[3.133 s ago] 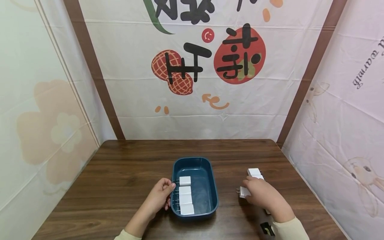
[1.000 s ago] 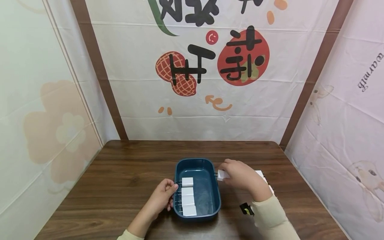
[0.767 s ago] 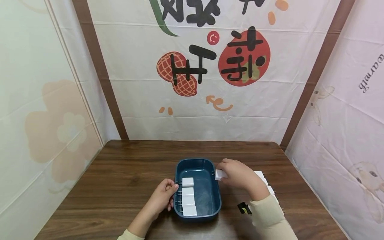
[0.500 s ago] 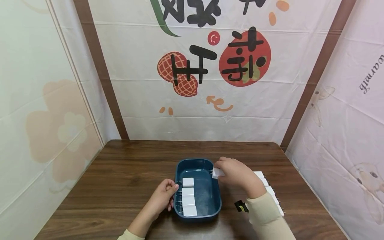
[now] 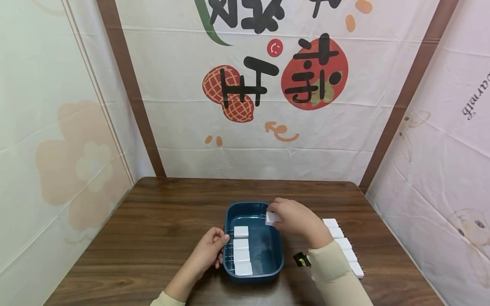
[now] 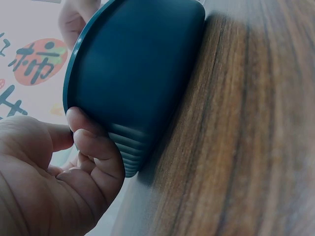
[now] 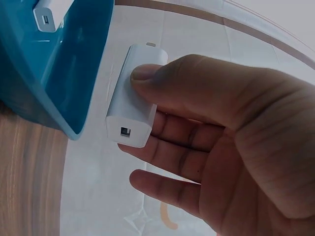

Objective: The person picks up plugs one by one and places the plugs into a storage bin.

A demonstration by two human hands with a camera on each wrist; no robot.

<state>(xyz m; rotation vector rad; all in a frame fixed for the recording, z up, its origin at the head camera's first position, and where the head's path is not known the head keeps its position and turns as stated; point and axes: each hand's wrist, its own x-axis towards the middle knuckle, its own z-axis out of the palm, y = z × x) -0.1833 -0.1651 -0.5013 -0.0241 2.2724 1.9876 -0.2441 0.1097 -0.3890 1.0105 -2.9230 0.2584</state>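
Observation:
A dark blue plastic bin point(image 5: 264, 248) stands on the table with several white charger plugs point(image 5: 241, 255) in a column along its left side, prongs facing left. My left hand point(image 5: 208, 250) pinches the bin's left rim, thumb on one side and curled fingers on the outer wall, as the left wrist view shows. Between thumb and fingers of my right hand point(image 5: 294, 219) is another white USB charger plug point(image 7: 130, 98), its port end toward the right wrist camera. In the head view this plug overlaps the bin's right rim near the back, prongs pointing left.
On the brown wooden table point(image 5: 172, 212), several more white charger plugs point(image 5: 344, 244) lie in a slanting row at the right, prongs facing right. A small black tag with a yellow-green mark point(image 5: 301, 259) shows beside the right sleeve. Printed cloth walls surround the table.
My right hand has carried the charger plug from the row at the right leftward to over the bin's right rim. My left hand keeps its hold on the bin.

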